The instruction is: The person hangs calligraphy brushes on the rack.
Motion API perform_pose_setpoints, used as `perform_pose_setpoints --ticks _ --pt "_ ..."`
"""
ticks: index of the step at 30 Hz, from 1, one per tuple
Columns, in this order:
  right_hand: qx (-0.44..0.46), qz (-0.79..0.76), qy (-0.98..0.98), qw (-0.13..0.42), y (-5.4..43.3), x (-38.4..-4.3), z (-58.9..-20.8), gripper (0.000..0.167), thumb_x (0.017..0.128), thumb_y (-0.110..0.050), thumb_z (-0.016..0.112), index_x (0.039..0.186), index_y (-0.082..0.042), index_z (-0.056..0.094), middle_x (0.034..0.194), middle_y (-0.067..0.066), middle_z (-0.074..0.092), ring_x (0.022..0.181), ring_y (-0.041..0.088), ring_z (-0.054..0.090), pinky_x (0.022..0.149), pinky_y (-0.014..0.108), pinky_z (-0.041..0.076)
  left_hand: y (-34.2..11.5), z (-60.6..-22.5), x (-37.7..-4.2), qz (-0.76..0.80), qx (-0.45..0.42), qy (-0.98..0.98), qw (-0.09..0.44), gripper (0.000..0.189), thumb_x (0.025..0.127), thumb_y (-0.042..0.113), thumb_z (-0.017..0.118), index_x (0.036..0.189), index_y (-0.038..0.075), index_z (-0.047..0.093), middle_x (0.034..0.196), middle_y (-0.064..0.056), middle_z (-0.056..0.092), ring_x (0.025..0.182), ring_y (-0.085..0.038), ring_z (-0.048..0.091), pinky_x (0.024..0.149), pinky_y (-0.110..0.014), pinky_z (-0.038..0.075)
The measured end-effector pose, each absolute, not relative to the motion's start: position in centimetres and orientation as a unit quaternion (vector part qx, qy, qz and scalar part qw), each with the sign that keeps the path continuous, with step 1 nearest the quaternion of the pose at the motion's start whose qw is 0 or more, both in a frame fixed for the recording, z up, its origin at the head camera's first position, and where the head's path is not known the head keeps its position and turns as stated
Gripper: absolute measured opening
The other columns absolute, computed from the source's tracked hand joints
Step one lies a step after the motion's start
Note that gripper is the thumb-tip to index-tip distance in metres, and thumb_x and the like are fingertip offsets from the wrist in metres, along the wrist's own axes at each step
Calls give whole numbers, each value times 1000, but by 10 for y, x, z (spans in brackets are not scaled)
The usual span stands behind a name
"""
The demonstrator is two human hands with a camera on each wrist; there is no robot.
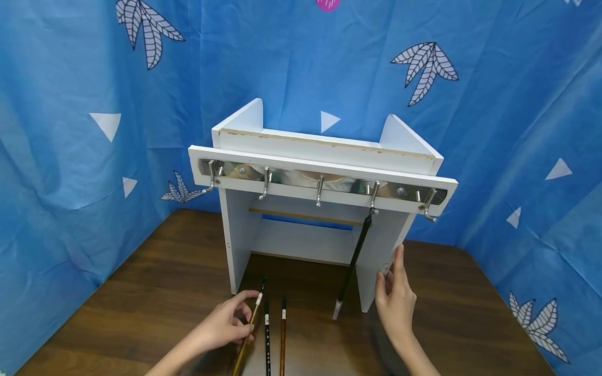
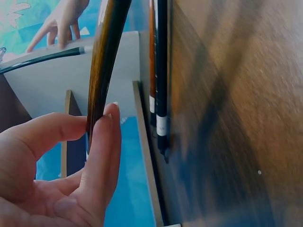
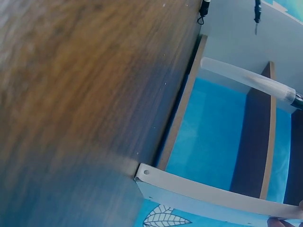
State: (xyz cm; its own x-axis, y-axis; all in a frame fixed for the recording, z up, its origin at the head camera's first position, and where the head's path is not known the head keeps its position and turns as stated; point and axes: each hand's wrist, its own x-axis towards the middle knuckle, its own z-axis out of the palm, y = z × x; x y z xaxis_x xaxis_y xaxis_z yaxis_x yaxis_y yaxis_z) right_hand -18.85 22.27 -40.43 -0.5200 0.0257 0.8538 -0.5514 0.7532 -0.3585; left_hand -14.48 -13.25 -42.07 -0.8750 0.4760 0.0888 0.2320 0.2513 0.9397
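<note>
My left hand (image 1: 218, 326) pinches a golden-brown calligraphy brush (image 1: 255, 313) between thumb and fingertips, its looped end tilted up over the table. Beside it lie a black brush (image 1: 267, 342) and a reddish-brown brush (image 1: 282, 339), each with a white label near the top. My right hand (image 1: 398, 305) touches the outer side of the white rack's right panel (image 1: 383, 250), index finger stretched upward. Another black brush (image 1: 354, 263) with a whitish cap hangs from the fourth hook (image 1: 374, 194) of the rack. In the right wrist view only fingertips (image 3: 279, 222) show at the panel's edge.
The white rack (image 1: 324, 151) stands on a dark wooden table (image 1: 155, 292), with a metal strip of several hooks (image 1: 320, 189) along its front. Blue patterned cloth (image 1: 291, 68) surrounds the table at the back and sides.
</note>
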Motion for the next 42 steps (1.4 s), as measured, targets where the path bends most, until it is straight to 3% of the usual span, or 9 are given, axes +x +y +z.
perform_pose_setpoints --ticks 8,21,42 --pt "161 311 -812 466 223 -189 -405 89 73 21 64 148 -2 22 137 28 38 80 43 63 55 46 52 -127 -411 -139 598 238 761 87 62 83 -6 64 137 -4 33 85 -10 47 66 -28 65 49 -28 50" --pt "164 309 -809 472 225 -188 -404 90 72 23 64 147 -1 21 136 29 39 79 45 63 56 47 51 -116 -394 -128 599 289 746 37 62 83 -6 65 137 -2 34 88 -12 46 67 -24 65 53 -33 53" --pt "169 309 -808 472 224 -189 -406 90 71 24 65 147 -1 22 135 29 40 78 44 63 55 47 52 -111 -385 -126 617 308 724 24 63 85 -3 65 139 1 33 91 -16 45 70 -20 66 56 -34 54"
